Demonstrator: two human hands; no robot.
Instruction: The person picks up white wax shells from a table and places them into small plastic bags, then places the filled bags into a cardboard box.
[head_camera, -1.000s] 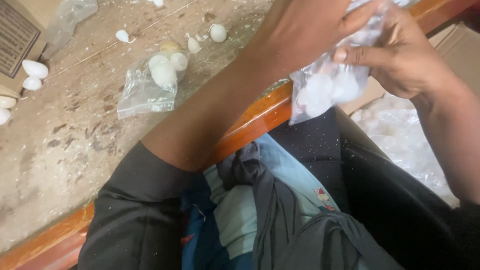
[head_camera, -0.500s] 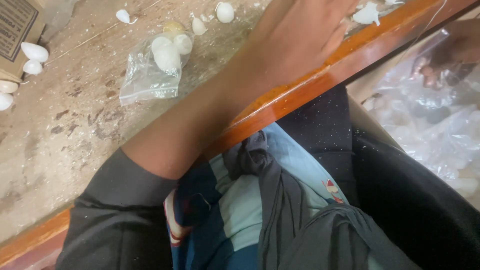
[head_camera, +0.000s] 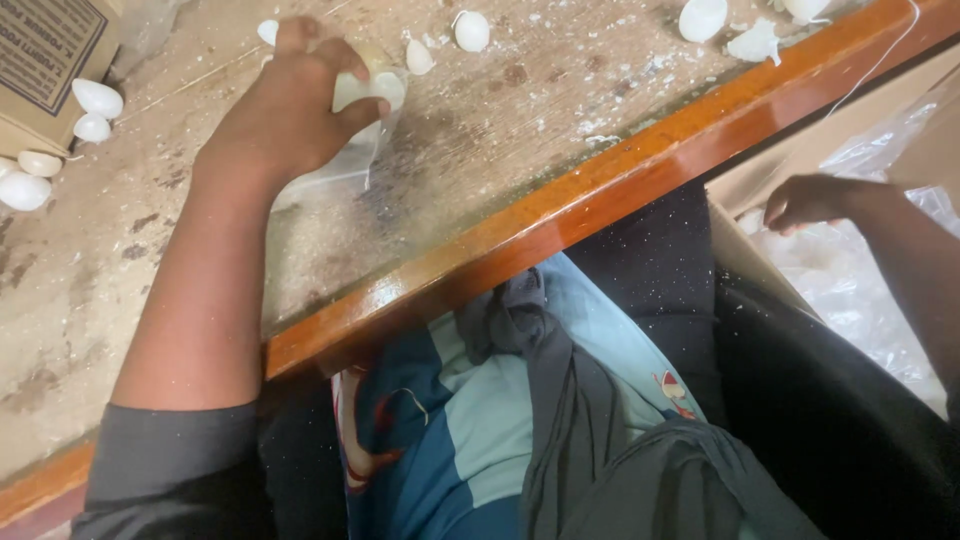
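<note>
- The worn table (head_camera: 120, 290) under the left hand (head_camera: 290, 110) is a pale, scuffed surface dusted with white flecks, and a glossy orange-brown wooden edge (head_camera: 600, 200) runs diagonally below that hand.
- Beyond the edge lie the person's lap, a blue and grey cloth (head_camera: 540, 420) and dark clothing.
- The left hand rests on the table with fingers curled around a white egg-shaped piece (head_camera: 368, 90), pinching it against the thumb at the mouth of a clear plastic bag (head_camera: 340, 165).
- The bag lies flat just below and right of the hand, thin and see-through; the piece is smooth and off-white.
- More white pieces (head_camera: 472, 30) lie scattered just right of the hand and further along the top edge; others (head_camera: 60, 130) sit well to its left beside a brown cardboard box (head_camera: 50, 60).
- The right hand (head_camera: 810, 200) hangs off the table, well apart from the left, over a cardboard carton (head_camera: 760, 260) lined with crumpled clear plastic (head_camera: 860, 310).
- Its fingers are bent inward; whether they grip anything cannot be told.
- The left hand covers much of the held piece and the bag's opening; the carton's contents are hard to make out.
</note>
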